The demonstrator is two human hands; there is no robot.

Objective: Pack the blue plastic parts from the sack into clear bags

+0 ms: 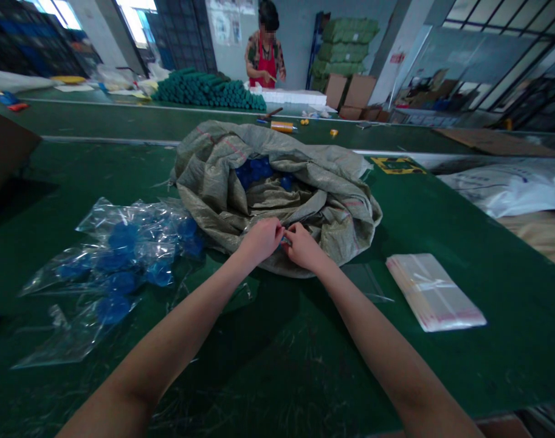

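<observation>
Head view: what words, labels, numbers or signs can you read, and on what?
Nothing is legible: the papers on the back wall, the small red sign on the pillar and the yellow-and-black patch are too small or blurred to read.

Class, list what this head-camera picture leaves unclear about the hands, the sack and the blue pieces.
Head view only:
What the fingers of the left hand and right hand pinch: the hands cover it, leaving a small blue bit.
Blue pieces inside the woven sack: folds hide their shape and number.
Bagged blue pieces: glare on the plastic blurs their outlines.
</observation>
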